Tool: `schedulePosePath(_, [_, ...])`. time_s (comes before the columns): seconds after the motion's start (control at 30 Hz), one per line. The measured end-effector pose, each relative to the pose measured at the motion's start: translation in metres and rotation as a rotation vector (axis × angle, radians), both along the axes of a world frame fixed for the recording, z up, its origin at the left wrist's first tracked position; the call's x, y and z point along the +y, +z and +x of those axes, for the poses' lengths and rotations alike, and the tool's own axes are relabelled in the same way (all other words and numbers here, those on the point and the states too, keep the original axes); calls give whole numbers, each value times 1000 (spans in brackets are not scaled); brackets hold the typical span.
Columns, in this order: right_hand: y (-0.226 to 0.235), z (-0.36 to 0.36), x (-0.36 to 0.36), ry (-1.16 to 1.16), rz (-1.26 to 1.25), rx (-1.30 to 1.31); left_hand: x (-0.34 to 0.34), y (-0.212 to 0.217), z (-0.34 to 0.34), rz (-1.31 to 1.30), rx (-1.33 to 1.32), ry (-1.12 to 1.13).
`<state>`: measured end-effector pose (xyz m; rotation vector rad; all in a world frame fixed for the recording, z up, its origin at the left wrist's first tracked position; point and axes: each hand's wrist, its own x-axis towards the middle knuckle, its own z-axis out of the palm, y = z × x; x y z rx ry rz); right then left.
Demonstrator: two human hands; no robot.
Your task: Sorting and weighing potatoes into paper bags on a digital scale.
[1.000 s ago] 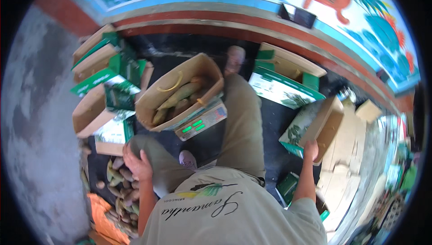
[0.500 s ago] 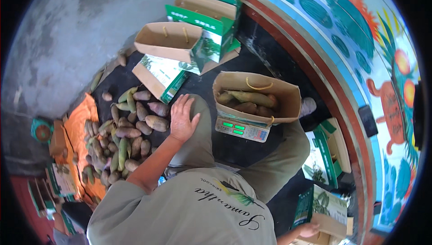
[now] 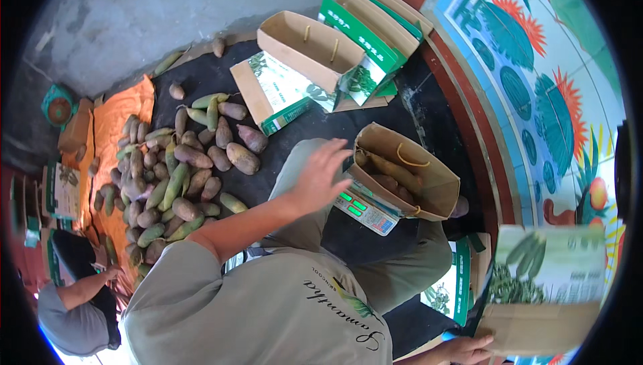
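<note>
My left hand (image 3: 323, 174), slightly blurred, is open with fingers apart over my knee, close to the left side of an open cardboard carton (image 3: 439, 187). That carton has yellow cord handles and holds several long greenish and brown radish-like roots (image 3: 395, 171). It stands on a digital scale (image 3: 365, 212) with lit green displays. At the lower right, my right hand (image 3: 469, 350) grips the brown lower edge of another carton (image 3: 542, 328), printed with green vegetables and raised off the floor.
A heap of green and reddish-brown roots (image 3: 174, 184) lies left on black and orange sheeting (image 3: 127, 104). Ahead stand several open cartons (image 3: 311, 50). A green-and-white carton (image 3: 445, 284) is by my right leg. A painted wall (image 3: 516, 97) runs along the right. Another person (image 3: 77, 311) is at lower left.
My left hand has lifted from my knee and moved right toward the carton on the scale. My right hand has raised the printed carton up and rightward. The view has turned.
</note>
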<state>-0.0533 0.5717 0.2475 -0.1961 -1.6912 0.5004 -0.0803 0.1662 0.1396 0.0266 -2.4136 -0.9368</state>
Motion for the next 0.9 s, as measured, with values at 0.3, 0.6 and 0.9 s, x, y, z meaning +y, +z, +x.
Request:
schedulePosePath(0.3, [4, -94, -156, 499, 684, -171, 40, 103, -11, 659, 177, -375])
schedulePosePath(0.6, [-18, -95, -302, 1118, 980, -43, -15, 66, 7, 1551, 399, 67])
schedulePosePath(0.9, [-49, -85, -275, 1358, 831, -277, -136, -22, 50, 1420, 321, 656])
